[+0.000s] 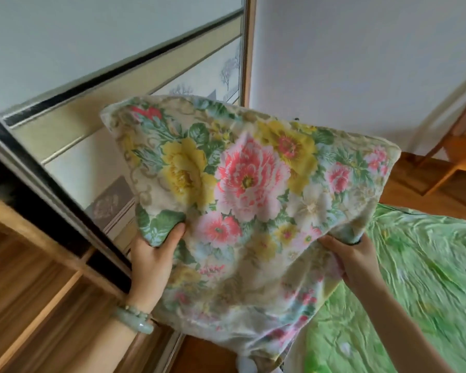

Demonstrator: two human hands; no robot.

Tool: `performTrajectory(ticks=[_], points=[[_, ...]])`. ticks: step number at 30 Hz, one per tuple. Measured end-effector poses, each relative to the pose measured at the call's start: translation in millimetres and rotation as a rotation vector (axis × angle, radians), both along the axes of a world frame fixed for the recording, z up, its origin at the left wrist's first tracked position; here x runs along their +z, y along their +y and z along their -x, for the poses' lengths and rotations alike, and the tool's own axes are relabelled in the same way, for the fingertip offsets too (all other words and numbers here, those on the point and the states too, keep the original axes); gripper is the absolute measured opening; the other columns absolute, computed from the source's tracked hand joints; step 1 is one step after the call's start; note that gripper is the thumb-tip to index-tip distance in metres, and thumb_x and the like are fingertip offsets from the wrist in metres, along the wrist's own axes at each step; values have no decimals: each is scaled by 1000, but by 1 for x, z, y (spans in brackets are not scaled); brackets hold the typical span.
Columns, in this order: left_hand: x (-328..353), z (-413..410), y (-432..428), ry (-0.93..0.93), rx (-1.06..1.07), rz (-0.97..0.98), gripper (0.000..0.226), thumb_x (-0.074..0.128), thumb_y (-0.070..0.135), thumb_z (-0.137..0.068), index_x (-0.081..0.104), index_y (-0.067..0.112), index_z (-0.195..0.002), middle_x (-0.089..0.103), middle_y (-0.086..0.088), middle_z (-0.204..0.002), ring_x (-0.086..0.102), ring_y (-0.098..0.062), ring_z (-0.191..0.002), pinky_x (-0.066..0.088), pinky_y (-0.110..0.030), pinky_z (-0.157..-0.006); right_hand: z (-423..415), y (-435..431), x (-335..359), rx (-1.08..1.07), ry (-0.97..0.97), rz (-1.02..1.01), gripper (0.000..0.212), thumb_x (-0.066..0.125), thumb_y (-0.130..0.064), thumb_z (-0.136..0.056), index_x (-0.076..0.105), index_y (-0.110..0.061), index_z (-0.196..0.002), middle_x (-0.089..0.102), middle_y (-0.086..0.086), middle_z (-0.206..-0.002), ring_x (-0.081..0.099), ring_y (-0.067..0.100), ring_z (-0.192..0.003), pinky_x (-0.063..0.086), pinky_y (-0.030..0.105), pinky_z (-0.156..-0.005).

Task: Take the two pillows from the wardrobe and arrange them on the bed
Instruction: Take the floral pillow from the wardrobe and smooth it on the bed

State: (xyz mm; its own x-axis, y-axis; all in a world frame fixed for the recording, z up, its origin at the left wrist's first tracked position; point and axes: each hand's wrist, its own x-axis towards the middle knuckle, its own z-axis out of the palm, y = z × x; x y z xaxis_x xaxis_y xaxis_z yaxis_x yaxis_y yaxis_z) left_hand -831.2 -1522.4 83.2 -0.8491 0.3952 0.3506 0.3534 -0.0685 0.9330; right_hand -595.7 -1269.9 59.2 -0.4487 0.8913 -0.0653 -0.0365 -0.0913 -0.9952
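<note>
Pillow in a floral cover, held up in mid-air and tilted, between the wardrobe at left and the bed at right. Left hand gripping its left edge, thumb curled over the front, fingers hidden behind. Right hand clenched on a bunched fold near the right edge (fingertips buried in cloth). Pale green bracelet on the left wrist. Crumpled green cover over the bed.
</note>
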Motion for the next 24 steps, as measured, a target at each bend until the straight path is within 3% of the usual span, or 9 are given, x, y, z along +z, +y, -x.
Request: performTrajectory(ticks=[4,10,13,17,21,24], points=[[1,33,86,5,-57,5,32,69,29,-84,65,14,-112,71,21,-102,65,0,-100,47,-10,-82,9,58,0,-46,24,59,49,91,-43,-39,77,-19,-80,76,7,-81,73,25,-76,58,31,-62],[-7,77,209,-33,-70,57,33,67,26,-88,66,8,-114,70,4,-107,65,1,-97,48,-9,-77,30,149,9,-145,-28,60,57,92,-52,-34,78,-25,-83,77,5,-84,74,24,-79,60,37,-68],[-8,89,266,-62,-110,65,19,66,20,-90,66,16,-109,68,14,-100,63,11,-88,46,-4,-71,35,192,17,-192,-49,43,51,90,-44,-42,78,-18,-84,77,5,-87,74,24,-83,59,43,-77],[-14,104,330,-64,-130,71,18,67,21,-90,67,15,-107,68,14,-97,64,10,-86,46,-5,-68,46,237,21,-252,5,73,46,87,-28,-53,75,-11,-94,75,10,-96,71,28,-92,56,48,-85],[-18,126,401,-100,-180,66,9,70,22,-88,67,30,-91,70,16,-88,66,6,-80,48,-6,-63,61,293,18,-338,-20,26,27,84,-12,-67,73,-14,-91,75,7,-93,72,24,-88,59,40,-77],[-19,148,452,-72,-210,60,13,70,21,-88,66,33,-91,71,24,-82,65,9,-80,47,-5,-64,78,335,15,-378,-45,2,27,85,-14,-65,72,-17,-89,75,4,-93,72,15,-82,59,33,-72]])
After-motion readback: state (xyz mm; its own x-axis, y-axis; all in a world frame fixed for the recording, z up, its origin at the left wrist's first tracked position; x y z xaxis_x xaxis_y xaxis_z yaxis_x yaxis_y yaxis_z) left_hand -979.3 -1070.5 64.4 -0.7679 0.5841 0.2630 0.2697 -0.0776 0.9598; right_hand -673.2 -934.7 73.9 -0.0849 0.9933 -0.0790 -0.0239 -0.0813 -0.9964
